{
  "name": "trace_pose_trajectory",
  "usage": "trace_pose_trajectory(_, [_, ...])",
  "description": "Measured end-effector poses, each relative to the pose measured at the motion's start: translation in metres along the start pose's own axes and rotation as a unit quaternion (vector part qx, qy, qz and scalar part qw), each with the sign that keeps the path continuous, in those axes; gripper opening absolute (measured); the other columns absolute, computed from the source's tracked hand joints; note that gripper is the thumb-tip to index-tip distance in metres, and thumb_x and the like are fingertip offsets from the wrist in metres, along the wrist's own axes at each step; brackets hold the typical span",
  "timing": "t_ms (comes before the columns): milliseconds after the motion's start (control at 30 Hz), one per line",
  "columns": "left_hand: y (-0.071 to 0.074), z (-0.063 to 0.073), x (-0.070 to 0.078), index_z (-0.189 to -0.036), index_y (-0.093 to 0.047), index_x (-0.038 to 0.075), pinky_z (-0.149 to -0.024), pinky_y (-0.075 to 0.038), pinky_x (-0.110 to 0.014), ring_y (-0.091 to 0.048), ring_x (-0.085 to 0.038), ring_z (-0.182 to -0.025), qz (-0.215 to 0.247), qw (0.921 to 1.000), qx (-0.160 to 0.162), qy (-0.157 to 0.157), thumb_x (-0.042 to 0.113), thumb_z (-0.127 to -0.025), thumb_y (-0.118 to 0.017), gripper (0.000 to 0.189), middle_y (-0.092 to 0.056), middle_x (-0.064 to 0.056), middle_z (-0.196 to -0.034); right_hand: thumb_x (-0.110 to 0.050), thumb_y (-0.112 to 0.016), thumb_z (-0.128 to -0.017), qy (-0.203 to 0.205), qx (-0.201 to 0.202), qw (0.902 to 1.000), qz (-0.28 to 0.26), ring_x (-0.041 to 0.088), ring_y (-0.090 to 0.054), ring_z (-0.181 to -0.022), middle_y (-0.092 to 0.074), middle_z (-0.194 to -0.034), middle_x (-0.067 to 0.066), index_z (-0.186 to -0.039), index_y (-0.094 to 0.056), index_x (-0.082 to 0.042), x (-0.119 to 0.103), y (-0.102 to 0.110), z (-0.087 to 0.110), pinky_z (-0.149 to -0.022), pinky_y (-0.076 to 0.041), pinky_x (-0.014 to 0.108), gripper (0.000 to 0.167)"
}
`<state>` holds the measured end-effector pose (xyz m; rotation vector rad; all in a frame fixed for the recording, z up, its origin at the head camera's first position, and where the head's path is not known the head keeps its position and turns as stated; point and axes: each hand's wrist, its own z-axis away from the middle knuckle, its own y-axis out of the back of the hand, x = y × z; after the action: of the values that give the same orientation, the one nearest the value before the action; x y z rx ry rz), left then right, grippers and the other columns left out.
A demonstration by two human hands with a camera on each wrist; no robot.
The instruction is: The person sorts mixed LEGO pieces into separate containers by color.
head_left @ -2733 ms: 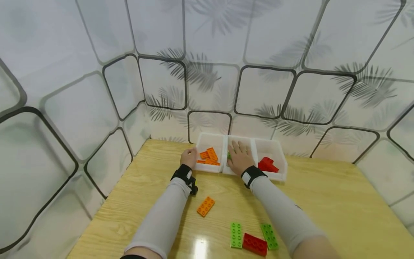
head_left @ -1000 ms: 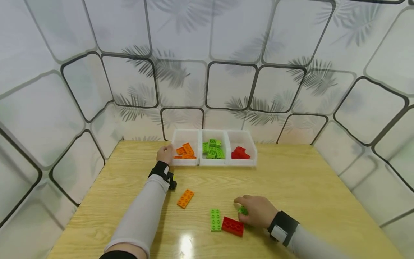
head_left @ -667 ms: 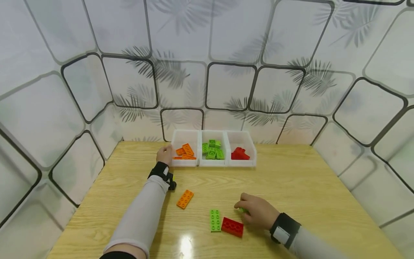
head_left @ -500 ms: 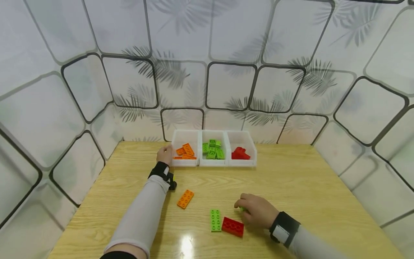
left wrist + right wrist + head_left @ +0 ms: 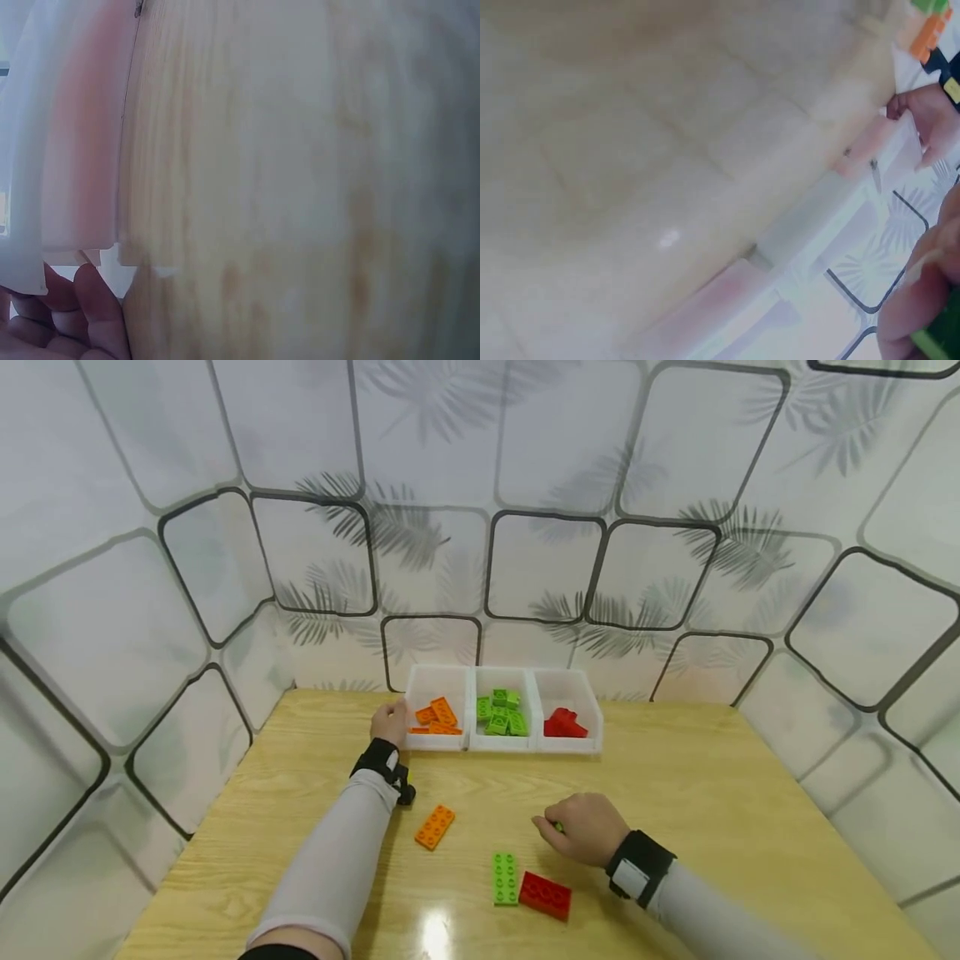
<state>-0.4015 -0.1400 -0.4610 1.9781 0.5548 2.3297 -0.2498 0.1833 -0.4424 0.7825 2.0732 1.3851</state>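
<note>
My right hand [image 5: 588,828] is raised a little over the table and grips a green building brick [image 5: 937,334], most of it hidden by the fingers. At the back, my left hand [image 5: 389,723] holds the left end of a white three-compartment tray [image 5: 534,745]; its curled fingers [image 5: 101,307] show at the tray's corner in the left wrist view. The compartments hold orange bricks [image 5: 442,712], green bricks [image 5: 499,720] and red bricks [image 5: 564,725], from left to right. On the table lie an orange brick [image 5: 435,827], a green brick [image 5: 505,878] and a red brick [image 5: 546,896].
The wooden table [image 5: 712,810] reaches back to a patterned curtain [image 5: 547,568] just behind the tray. A second curtain side borders the table on the left. Light glares off the tabletop near the front.
My right hand has left the tray's middle compartment, come to the front right, picked up the green brick beside the red one, and lifted it slightly. The left hand stays at the tray.
</note>
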Motion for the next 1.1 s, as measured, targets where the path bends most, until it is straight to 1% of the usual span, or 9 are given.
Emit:
trace_pose_trajectory(233, [0.003,0.000,-0.001,-0.135,-0.049,-0.004,-0.099,-0.039,-0.049,-0.052,-0.040,-0.112,-0.001,1.0000,0.009,0.003,0.036,-0.106,-0.035,0.052,-0.052,-0.027,-0.130,-0.014,-0.055,-0.081,0.015,0.051,0.9986,-0.001,0.000,-0.018,-0.046,-0.022,-0.053,-0.015,-0.055,-0.040,-0.024,0.006,-0.014,-0.052,-0.045,-0.012,0.019,0.032])
trace_pose_trajectory(400, [0.002,-0.003,-0.001,-0.132,-0.052,-0.004,-0.097,-0.039,-0.048,-0.052,-0.039,-0.108,-0.006,0.9999,0.015,0.001,0.037,-0.106,-0.035,0.051,-0.055,-0.026,-0.125,-0.013,-0.050,-0.085,0.013,0.080,0.9964,0.025,0.004,-0.021,-0.046,-0.023,-0.053,-0.012,-0.055,-0.038,-0.023,0.020,-0.029,-0.091,-0.045,-0.015,0.020,0.033])
trace_pose_trajectory(533, [0.001,-0.002,-0.001,-0.131,-0.052,-0.005,-0.099,-0.039,-0.047,-0.051,-0.038,-0.112,-0.013,0.9998,0.014,0.004,0.036,-0.106,-0.035,0.051,-0.054,-0.026,-0.128,-0.013,-0.050,-0.087,0.008,0.089,0.9946,0.053,0.007,-0.026,-0.046,-0.025,-0.053,-0.010,-0.057,-0.040,-0.021,0.033,-0.040,-0.114,-0.044,-0.020,0.021,0.032])
trace_pose_trajectory(600, [0.000,-0.001,-0.001,-0.133,-0.051,-0.005,-0.101,-0.038,-0.047,-0.051,-0.039,-0.116,-0.014,0.9998,0.013,0.005,0.037,-0.106,-0.036,0.052,-0.053,-0.025,-0.131,-0.013,-0.051,-0.088,0.008,0.088,0.9935,0.072,0.010,-0.032,-0.046,-0.029,-0.053,-0.008,-0.060,-0.044,-0.019,0.039,-0.045,-0.124,-0.045,-0.026,0.023,0.029])
trace_pose_trajectory(667, [0.000,0.000,-0.001,-0.134,-0.051,-0.005,-0.102,-0.038,-0.048,-0.050,-0.040,-0.119,-0.015,0.9998,0.014,0.005,0.037,-0.106,-0.036,0.053,-0.052,-0.026,-0.133,-0.015,-0.052,-0.089,-0.001,0.078,0.9925,0.094,0.014,-0.042,-0.051,-0.038,-0.056,-0.006,-0.065,-0.049,-0.017,0.044,-0.051,-0.133,-0.051,-0.034,0.027,0.025])
trace_pose_trajectory(733, [0.000,0.000,-0.001,-0.134,-0.050,-0.006,-0.102,-0.038,-0.048,-0.050,-0.040,-0.120,-0.013,0.9998,0.017,0.003,0.037,-0.105,-0.037,0.054,-0.052,-0.026,-0.134,-0.020,-0.051,-0.093,-0.019,0.062,0.9907,0.120,0.018,-0.051,-0.061,-0.049,-0.063,-0.003,-0.071,-0.053,-0.016,0.048,-0.056,-0.140,-0.060,-0.041,0.033,0.022])
trace_pose_trajectory(800, [0.000,-0.001,-0.002,-0.134,-0.051,-0.005,-0.102,-0.038,-0.048,-0.050,-0.040,-0.120,-0.010,0.9997,0.021,0.004,0.037,-0.105,-0.038,0.053,-0.052,-0.026,-0.133,-0.024,-0.049,-0.097,-0.042,0.038,0.9891,0.136,0.022,-0.056,-0.073,-0.059,-0.076,-0.001,-0.080,-0.057,-0.017,0.050,-0.059,-0.146,-0.069,-0.044,0.039,0.020])
trace_pose_trajectory(933, [-0.002,0.000,-0.002,-0.133,-0.051,-0.005,-0.101,-0.039,-0.048,-0.050,-0.041,-0.120,-0.007,0.9997,0.022,0.000,0.036,-0.105,-0.039,0.052,-0.052,-0.026,-0.133,-0.029,-0.047,-0.100,-0.072,-0.002,0.9841,0.162,0.024,-0.058,-0.087,-0.066,-0.094,0.000,-0.090,-0.060,-0.017,0.052,-0.063,-0.151,-0.078,-0.045,0.046,0.021])
trace_pose_trajectory(1100, [0.001,0.002,-0.001,-0.134,-0.051,-0.005,-0.101,-0.039,-0.049,-0.050,-0.041,-0.120,-0.010,0.9998,0.018,-0.003,0.036,-0.106,-0.039,0.051,-0.051,-0.026,-0.135,-0.030,-0.055,-0.099,-0.069,-0.011,0.9831,0.169,0.026,-0.057,-0.097,-0.066,-0.106,0.001,-0.101,-0.064,-0.018,0.057,-0.068,-0.153,-0.084,-0.046,0.048,0.015])
